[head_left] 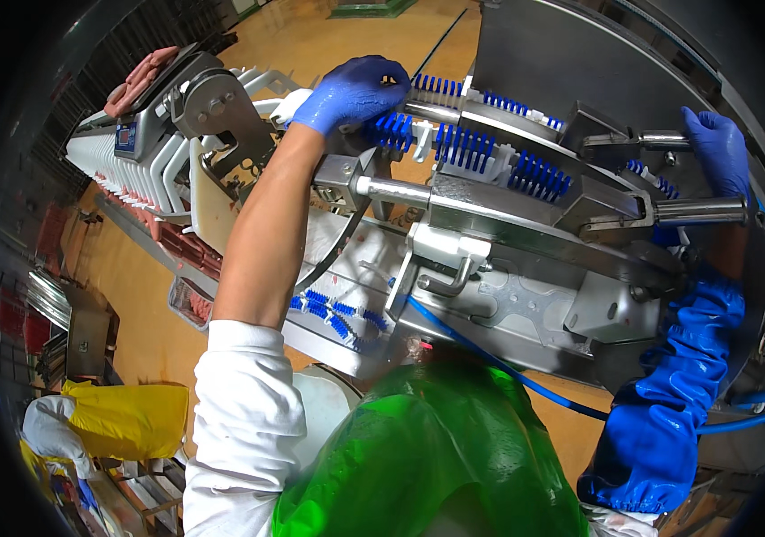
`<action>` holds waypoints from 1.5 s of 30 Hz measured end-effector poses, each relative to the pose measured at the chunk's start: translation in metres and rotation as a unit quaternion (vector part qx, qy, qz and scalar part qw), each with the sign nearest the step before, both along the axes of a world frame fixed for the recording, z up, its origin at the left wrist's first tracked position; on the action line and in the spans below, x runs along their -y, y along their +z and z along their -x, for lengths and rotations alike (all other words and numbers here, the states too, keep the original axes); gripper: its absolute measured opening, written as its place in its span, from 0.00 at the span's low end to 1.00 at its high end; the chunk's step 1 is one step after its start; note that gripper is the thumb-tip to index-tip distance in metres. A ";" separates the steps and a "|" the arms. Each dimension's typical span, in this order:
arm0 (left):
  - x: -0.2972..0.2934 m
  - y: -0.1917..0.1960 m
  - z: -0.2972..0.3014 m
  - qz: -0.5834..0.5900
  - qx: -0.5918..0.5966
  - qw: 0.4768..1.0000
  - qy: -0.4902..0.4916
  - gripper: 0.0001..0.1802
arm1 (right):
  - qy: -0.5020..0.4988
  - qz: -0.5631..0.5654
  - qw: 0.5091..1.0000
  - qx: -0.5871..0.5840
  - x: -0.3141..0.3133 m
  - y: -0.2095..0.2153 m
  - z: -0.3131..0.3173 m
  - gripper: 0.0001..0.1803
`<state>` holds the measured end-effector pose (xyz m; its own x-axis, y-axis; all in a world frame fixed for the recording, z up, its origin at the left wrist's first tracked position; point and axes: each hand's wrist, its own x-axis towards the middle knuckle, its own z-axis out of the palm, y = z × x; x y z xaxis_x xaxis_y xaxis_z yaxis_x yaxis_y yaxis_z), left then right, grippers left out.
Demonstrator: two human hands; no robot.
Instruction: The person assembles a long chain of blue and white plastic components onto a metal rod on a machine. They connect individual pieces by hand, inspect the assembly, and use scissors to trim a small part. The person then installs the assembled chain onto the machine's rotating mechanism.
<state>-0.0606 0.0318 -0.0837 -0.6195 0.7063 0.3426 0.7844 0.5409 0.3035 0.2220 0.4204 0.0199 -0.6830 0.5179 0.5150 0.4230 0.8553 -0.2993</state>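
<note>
My left hand (355,91), in a blue-violet glove, is at the near end of a metal tube (433,112) beside a chain with blue fins (463,148). Its fingers are curled together; what they hold, if anything, is hidden. Far to the right, my right hand (721,157), gloved alike, is closed round the end of the upper metal lever handle (664,140). A second lever handle (700,211) lies just below, crossing in front of my right wrist. Both levers belong to a steel machine (508,206) with finned chains running along it.
Left of my left arm, white hooks (141,170) carry pink sausages, and more sausages (139,82) lie on top of the unit. A blue hose (508,369) crosses before my green apron. A person in a yellow apron (127,421) stands at lower left.
</note>
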 end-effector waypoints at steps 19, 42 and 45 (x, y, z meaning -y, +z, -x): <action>-0.003 0.002 -0.013 -0.027 -0.028 0.999 0.036 0.14 | 0.028 0.011 0.999 -0.023 0.003 -0.002 -0.003 0.24; 0.005 -0.019 0.057 -0.004 -0.089 0.982 0.164 0.32 | 0.011 -0.099 0.989 0.113 0.037 0.013 0.007 0.24; 0.001 0.002 0.063 -0.151 0.070 0.977 0.133 0.38 | 0.009 -0.092 0.991 0.100 0.035 0.014 0.005 0.24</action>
<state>-0.1237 0.0309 -0.0821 -0.8231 0.3932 0.4097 0.5676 0.5897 0.5745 0.2173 0.3858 0.0334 -0.7895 0.4153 0.4519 0.4426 0.8954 -0.0496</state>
